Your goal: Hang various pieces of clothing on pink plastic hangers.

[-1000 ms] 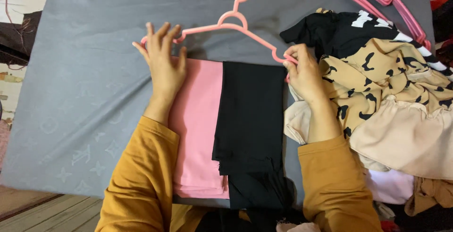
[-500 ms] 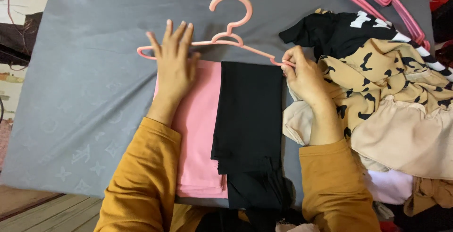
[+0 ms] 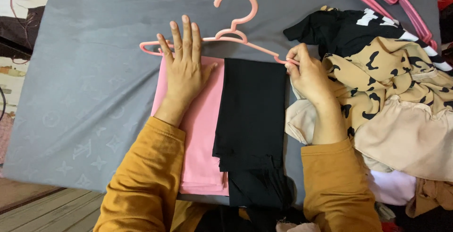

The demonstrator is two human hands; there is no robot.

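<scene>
Grey sheet (image 3: 94, 71) covers the bed. On it a thin pink plastic hanger (image 3: 236, 36) lies long-ways from left to right, at the far end of a folded pink cloth (image 3: 203, 133) and a folded black cloth (image 3: 252, 114). The left hand (image 3: 186, 69) lies flat and open on the pink cloth, fingers over the hanger's left arm. The right hand (image 3: 306, 74) pinches the hanger's right tip, beside a pile of clothes (image 3: 391, 85).

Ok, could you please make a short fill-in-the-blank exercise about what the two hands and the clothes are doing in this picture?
1. The left hand lies flat on the folded ____ garment.
2. The right hand pinches one end of the pink plastic ____.
3. Beside the pink garment lies a folded ____ garment.
4. Everything rests on a ____ sheet.

Missing words: pink; hanger; black; grey
</scene>
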